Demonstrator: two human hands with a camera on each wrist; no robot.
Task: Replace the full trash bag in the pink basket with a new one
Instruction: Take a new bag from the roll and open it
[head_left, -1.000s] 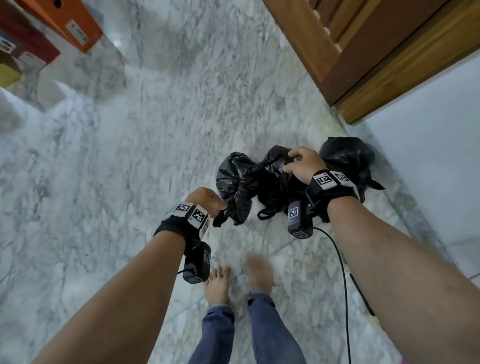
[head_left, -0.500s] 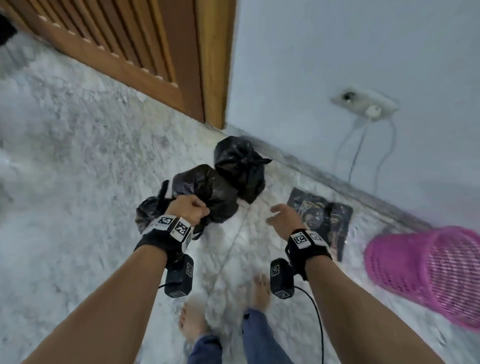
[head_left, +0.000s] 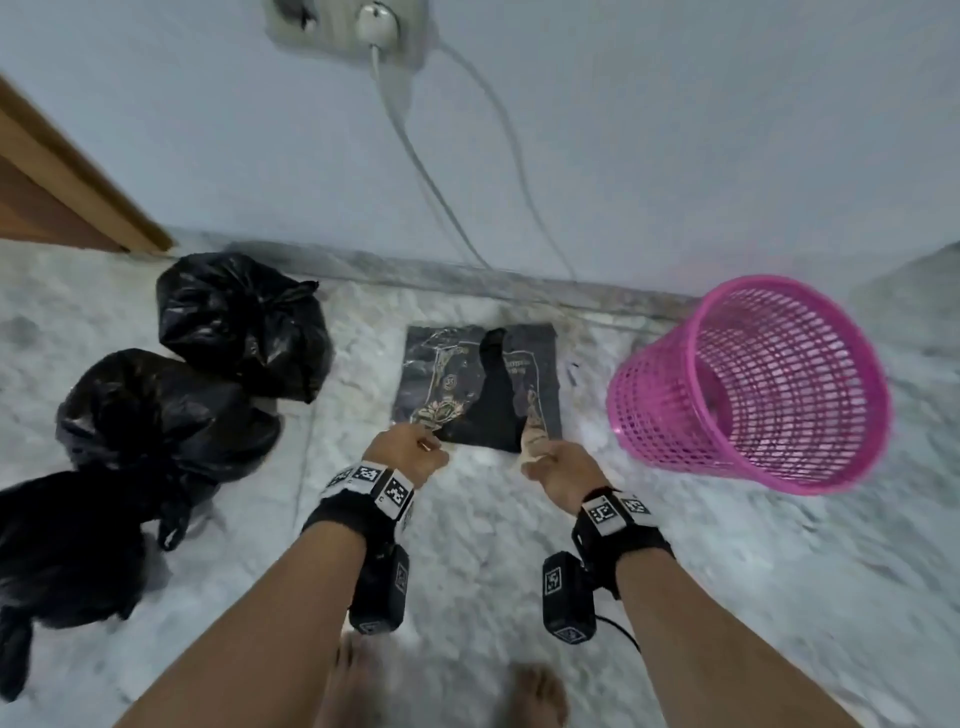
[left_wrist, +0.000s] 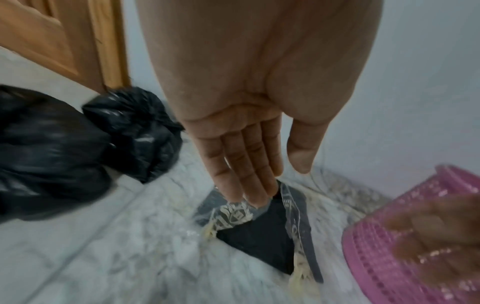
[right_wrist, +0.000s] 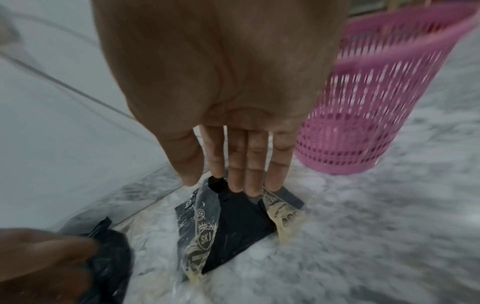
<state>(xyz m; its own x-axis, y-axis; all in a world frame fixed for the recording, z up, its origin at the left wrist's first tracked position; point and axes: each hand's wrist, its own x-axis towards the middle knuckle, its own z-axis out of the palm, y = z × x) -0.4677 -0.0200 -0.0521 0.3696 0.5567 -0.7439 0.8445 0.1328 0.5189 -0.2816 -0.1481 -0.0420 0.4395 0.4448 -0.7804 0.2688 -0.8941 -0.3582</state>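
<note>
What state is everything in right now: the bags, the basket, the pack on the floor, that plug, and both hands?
Pink basket: upright on the floor, no bag lining it.
Full trash bags: three, tied shut, on the floor by the wall.
Pack of new bags: flat on the floor, clear wrapper torn open.
Left hand: open, fingers straight, reaching for the pack.
Right hand: open, fingers straight, reaching for the pack.
Plug: seated in the wall socket.
</note>
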